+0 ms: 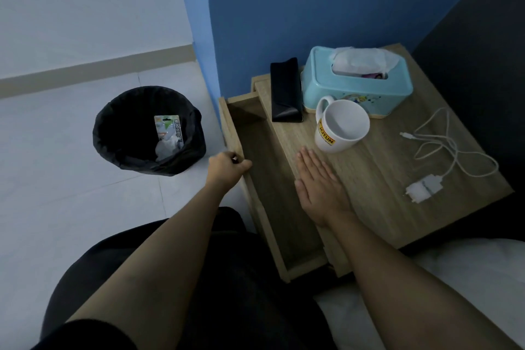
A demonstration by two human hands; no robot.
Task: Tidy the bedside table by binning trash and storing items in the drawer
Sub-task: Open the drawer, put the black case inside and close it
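Observation:
The wooden bedside table (377, 156) has its drawer (272, 179) pulled out to the left, and the drawer looks empty inside. My left hand (227, 166) is closed on the drawer's front panel. My right hand (318, 185) lies flat, palm down, on the tabletop near its left edge, holding nothing. On the top stand a white mug (339, 126), a black glasses case (285, 91), a turquoise tissue box (358, 79) and a white charger with its cable (437, 156).
A black-lined bin (147, 131) stands on the pale floor to the left, with a plastic wrapper and crumpled trash inside. A blue wall rises behind the table. A dark bed frame and white bedding lie to the right and below.

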